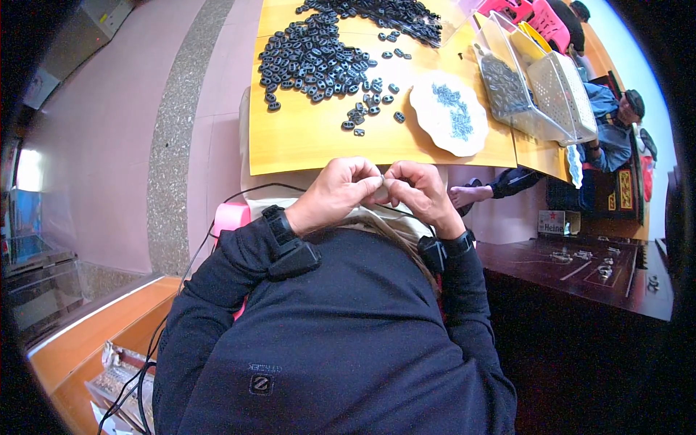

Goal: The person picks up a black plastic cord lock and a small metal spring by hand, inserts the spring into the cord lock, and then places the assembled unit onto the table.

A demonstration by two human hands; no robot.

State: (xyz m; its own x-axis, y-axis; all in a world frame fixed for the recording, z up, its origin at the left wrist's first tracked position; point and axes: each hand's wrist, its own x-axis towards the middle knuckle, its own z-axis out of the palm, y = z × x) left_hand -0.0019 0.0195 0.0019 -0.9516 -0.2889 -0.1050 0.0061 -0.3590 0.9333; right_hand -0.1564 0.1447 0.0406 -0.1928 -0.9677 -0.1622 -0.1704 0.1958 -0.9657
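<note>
Both hands, left hand (335, 190) and right hand (424, 192), meet just off the surface's (304, 138) near edge, fingers pinched on one tiny pale piece (383, 180). The black clip pile (315, 58) toward the far edge looks mostly untouched, so plenty seems left.

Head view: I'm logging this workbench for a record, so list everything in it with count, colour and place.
table: one, yellow, ahead of the person
small parts: too many to count, black, heaped and scattered on the table's far left
plate: one, white, right of the parts, with small dark bits on it
bin: one, clear, at the table's right edge, holding dark parts
basket: one, white mesh, in the bin
chairs: pink, count unclear, top right
another person: one, blue sleeve, far right
dark desk: one, lower right
left hand: fingertips pinched on something tiny and pale, below the table edge
right hand: meeting the left hand in the same grip
</note>
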